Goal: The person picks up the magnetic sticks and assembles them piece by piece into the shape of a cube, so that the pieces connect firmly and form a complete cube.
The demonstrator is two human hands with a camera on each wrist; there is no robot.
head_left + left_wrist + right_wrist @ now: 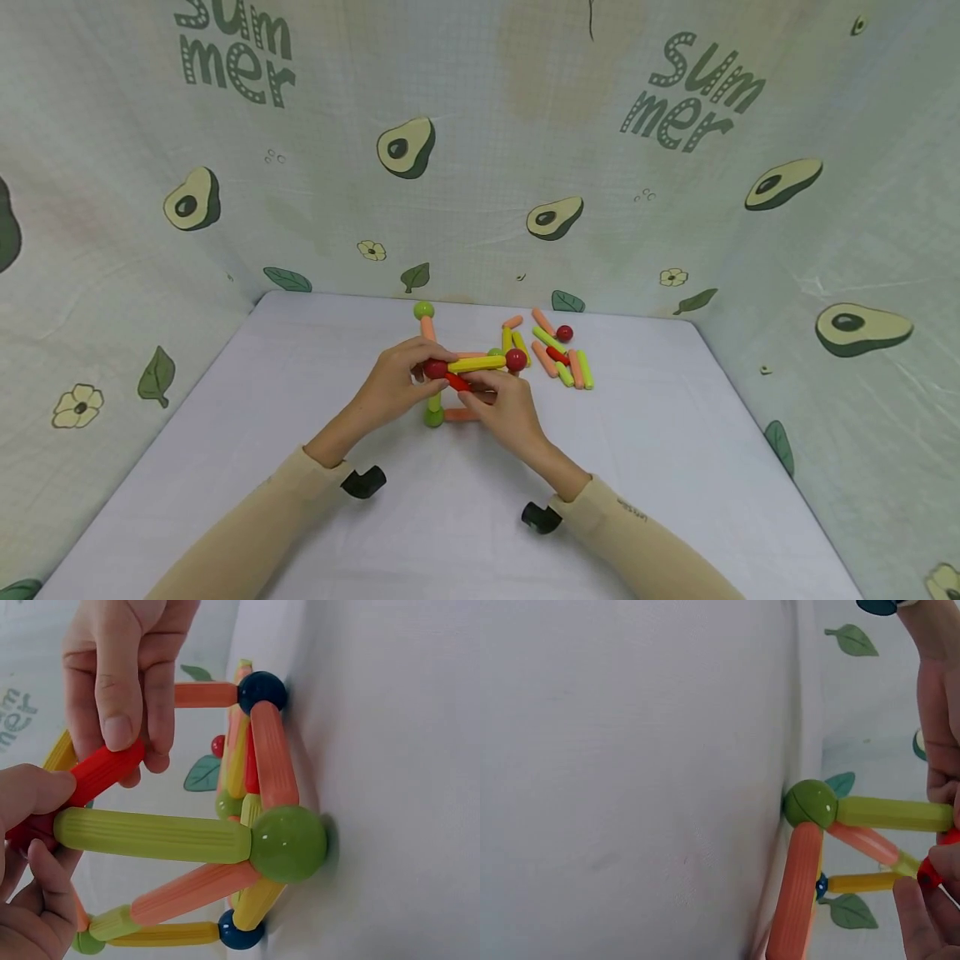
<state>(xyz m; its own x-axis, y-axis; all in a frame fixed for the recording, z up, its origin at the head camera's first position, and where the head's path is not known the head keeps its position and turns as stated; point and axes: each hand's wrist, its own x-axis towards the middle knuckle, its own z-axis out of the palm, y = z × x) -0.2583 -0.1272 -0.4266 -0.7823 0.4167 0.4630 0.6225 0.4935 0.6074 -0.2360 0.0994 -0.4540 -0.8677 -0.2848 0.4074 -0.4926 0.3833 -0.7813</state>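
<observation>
Through the head camera I saw both hands raised over the middle of the white table [637, 442]: the left hand [396, 379] pinched a red ball [434, 369] at the left end of a yellow rod [477, 364], and the right hand [506, 408] gripped a short red rod [457, 382] between thumb and bent fingers, on the near side of the yellow one. Loose rods [585, 369] lay farther right. I judged the red rod light, stiff and hard to break, probably plastic; its middle seemed the place to hold it, with the ends left bare. The glossy ball looked more slippery, better pinched on opposite sides. The left wrist camera gave me the lower framework the head view hid: a light green rod [154, 835] ran from the red ball down to a green ball [289, 844] on the table, and a dark blue ball [262, 693] sat at another low joint. The red rod's end ran under the left thumb beside the ball, so I could not tell whether they touched; I guessed the joints would give before the rods did. The right wrist camera cut both hands at its edge, but it alone showed a dark spot on a red tip [930, 874] by the right fingers, which I took for the rod's other end.
</observation>
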